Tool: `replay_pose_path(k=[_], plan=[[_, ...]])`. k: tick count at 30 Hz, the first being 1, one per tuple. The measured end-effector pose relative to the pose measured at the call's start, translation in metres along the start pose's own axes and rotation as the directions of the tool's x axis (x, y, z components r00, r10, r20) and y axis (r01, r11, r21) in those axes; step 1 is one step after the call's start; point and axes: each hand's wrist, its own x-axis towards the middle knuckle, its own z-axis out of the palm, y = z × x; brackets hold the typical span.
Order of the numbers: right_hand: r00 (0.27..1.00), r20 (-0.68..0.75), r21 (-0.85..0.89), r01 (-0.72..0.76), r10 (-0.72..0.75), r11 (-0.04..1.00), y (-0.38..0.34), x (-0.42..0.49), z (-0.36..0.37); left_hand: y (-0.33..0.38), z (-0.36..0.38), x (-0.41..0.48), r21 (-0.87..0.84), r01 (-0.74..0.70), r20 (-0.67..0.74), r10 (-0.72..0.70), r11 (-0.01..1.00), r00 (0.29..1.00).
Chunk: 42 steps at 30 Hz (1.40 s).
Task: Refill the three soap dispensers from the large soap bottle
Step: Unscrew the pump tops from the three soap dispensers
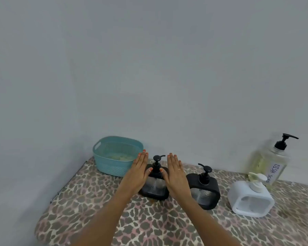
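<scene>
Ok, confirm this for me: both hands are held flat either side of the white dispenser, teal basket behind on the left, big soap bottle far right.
Not quite. The head view shows the left hand and right hand held flat either side of the leftmost black dispenser, not the white dispenser. The teal basket and large soap bottle are as you said.

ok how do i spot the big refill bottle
Start at the leopard-print surface and follow the row of dispensers to its right end. Behind the white dispenser stands the large soap bottle: the only tall clear one, with a DISH SOAP label.
</scene>
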Motion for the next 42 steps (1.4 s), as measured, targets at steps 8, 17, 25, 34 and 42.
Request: replay_pose_path(k=[8, 17, 25, 34, 42], plan=[[0.998, -0.004, 0.197, -0.063, 0.065, 0.978, -0.017, 0.014, 0.000, -0.003, -0.002, 0.002, -0.337, 0.008, 0.176, 0.054, 0.941, 0.983], [0.969, 0.036, 0.397, -0.237, 0.242, 0.887, -0.033, 0.027, 0.000, -0.012, -0.008, 0.003, -0.440, -0.021, 0.211, 0.126, 0.898, 0.969], [0.983, 0.135, 0.421, -0.173, 0.127, 0.890, -0.027, 0.034, -0.007, -0.014, -0.009, 0.009, -0.418, -0.047, 0.209, 0.146, 0.907, 0.967], [0.958, 0.287, 0.472, -0.122, -0.021, 0.873, -0.011, 0.042, -0.016, -0.013, -0.011, 0.008, -0.413, -0.072, 0.204, 0.169, 0.908, 0.964], [0.970, 0.184, 0.404, -0.222, 0.159, 0.888, -0.017, 0.038, -0.012, -0.014, -0.011, 0.008, -0.428, -0.021, 0.230, 0.131, 0.903, 0.964]])
